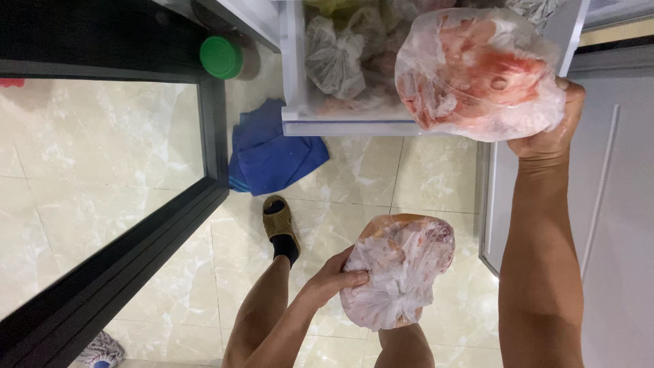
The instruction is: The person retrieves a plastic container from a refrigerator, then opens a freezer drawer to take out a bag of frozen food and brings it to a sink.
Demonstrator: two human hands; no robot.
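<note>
A person's right hand [552, 129] grips a large bag of frozen meat [477, 71] over the open freezer drawer [340, 126]; the left hand [334, 279] clutches a smaller meat bag [402, 272] lower down. Supporting each bag from beneath would likely steady the slippery plastic.

The left hand [334, 278] is gripping a knotted clear plastic bag of pale frozen meat [398, 271] while the right hand [553, 129] is lifting a larger clear bag of red frozen meat [477, 71] over the open white freezer drawer [340, 125].

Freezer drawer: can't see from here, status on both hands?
Left hand grips a small bag of frozen meat at knee height. Right hand holds a big bag of frozen meat over the open drawer. Drawer packed with bags.
</note>
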